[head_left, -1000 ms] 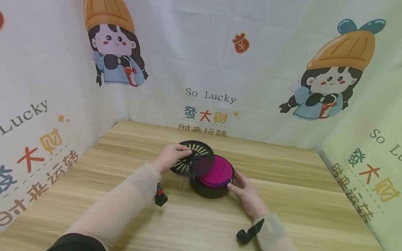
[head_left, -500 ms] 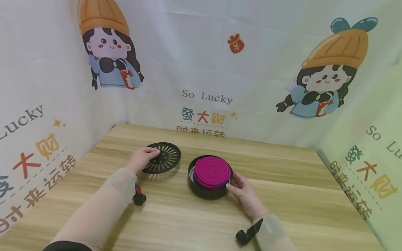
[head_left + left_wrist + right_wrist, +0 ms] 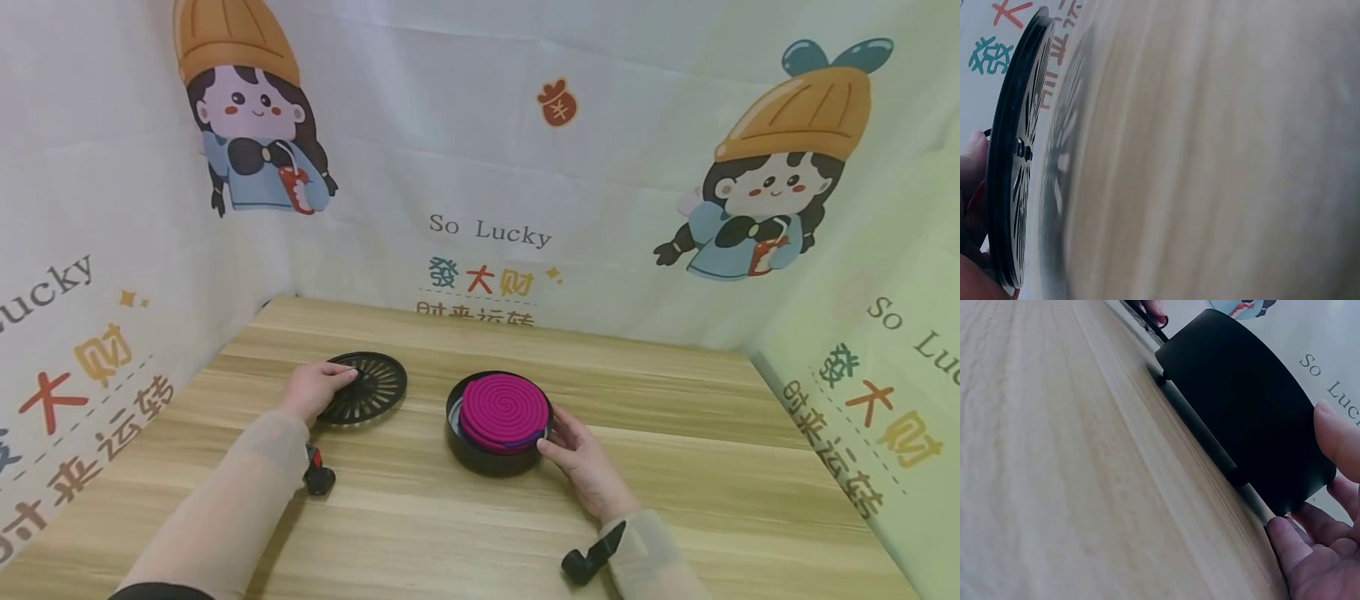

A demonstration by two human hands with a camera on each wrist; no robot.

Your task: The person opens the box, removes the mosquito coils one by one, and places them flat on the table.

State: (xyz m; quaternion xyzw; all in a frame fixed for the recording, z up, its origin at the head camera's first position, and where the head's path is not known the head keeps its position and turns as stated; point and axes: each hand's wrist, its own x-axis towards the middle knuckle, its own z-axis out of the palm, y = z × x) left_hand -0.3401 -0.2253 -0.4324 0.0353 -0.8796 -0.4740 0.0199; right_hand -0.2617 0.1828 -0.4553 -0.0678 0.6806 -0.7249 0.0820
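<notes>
My left hand (image 3: pixel 311 390) pinches the small knob at the middle of a round black slotted lid (image 3: pixel 378 387). The lid hangs close over the table at the left; in the left wrist view the lid (image 3: pixel 1007 150) stands edge-on with its shadow beside it. A round black mosquito coil holder (image 3: pixel 487 462) sits right of it, uncovered. Inside lies a stack of magenta spiral mosquito coils (image 3: pixel 506 408), with a blue-purple layer below. My right hand (image 3: pixel 588 467) holds the holder's right side, thumb near the rim; the right wrist view shows the holder's dark side wall (image 3: pixel 1244 406) and short feet.
The wood-grain table (image 3: pixel 420 533) runs back to a printed white cloth (image 3: pixel 480 150) that hangs on three sides. A small black camera (image 3: pixel 321 479) hangs at the left wrist, and another black camera (image 3: pixel 581 567) at the right wrist.
My left hand has carried the lid off the holder to the left and lowered it toward the table, baring the coils. My right hand has stayed on the holder.
</notes>
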